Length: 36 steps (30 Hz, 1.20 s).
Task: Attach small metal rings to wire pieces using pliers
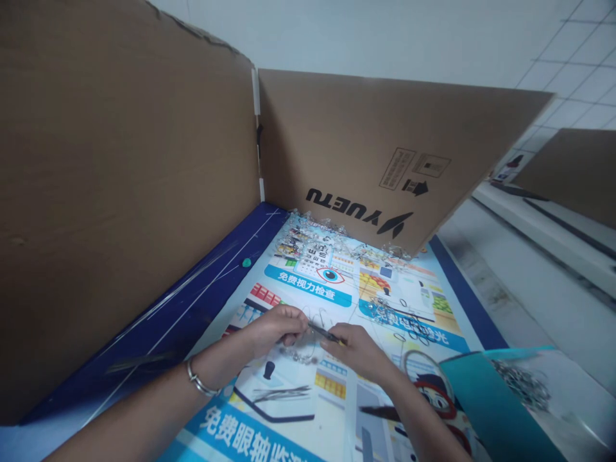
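Note:
My left hand [283, 327] is closed in a pinch near the middle of the table, holding a thin wire loop strung with small beads [304, 358] that hangs just below the fingers. My right hand [356, 350] is wrapped around a pair of pliers [325, 332], whose slim dark jaws point left and reach my left fingertips. Whether the jaws grip the wire is too small to tell. Several short lengths of thin wire [283, 393] lie on the printed sheet below my hands. A dark pointed blade [379, 412] shows beside my right forearm, its other end hidden.
Tall cardboard panels [144, 160] stand left and behind. Clear beaded pieces [327, 231] line the back edge, and dark wire rings [416, 327] lie to the right. A teal-edged container [505, 410] at right holds small metal pieces [524, 385]. Long thin wires [187, 282] lie left.

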Motion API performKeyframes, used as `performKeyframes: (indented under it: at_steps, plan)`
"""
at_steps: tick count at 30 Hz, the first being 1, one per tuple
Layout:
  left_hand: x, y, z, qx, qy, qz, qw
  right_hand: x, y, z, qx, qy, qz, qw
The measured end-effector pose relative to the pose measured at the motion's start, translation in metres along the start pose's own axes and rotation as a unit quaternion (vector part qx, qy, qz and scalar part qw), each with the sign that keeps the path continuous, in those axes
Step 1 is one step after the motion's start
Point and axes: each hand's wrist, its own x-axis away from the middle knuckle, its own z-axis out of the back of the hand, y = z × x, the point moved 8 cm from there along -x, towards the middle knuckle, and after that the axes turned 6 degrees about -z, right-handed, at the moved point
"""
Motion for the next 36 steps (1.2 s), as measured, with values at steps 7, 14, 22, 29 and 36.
performKeyframes:
  at_steps: [7, 14, 22, 29, 36]
  plan:
    - [-0.001, -0.007, 0.001, 0.032, -0.007, 0.011, 0.999, 0.002, -0.009, 0.004, 0.067, 0.028, 0.001, 0.997]
    - [-0.001, -0.002, 0.003, 0.063, 0.016, 0.008, 0.998, -0.001, -0.004, 0.011, 0.06, 0.087, -0.003, 0.994]
    - [0.0, 0.018, 0.017, 0.148, 0.112, -0.076, 0.98, -0.004, 0.018, 0.025, 0.002, 0.2, -0.094, 0.975]
    - [0.001, 0.011, 0.032, 0.184, 0.187, -0.096, 0.96, -0.001, 0.017, 0.027, 0.024, 0.201, -0.119, 0.972]
    - [0.004, 0.01, 0.043, 0.246, 0.237, -0.12, 0.932, 0.001, 0.022, 0.03, 0.09, 0.209, -0.123, 0.966]
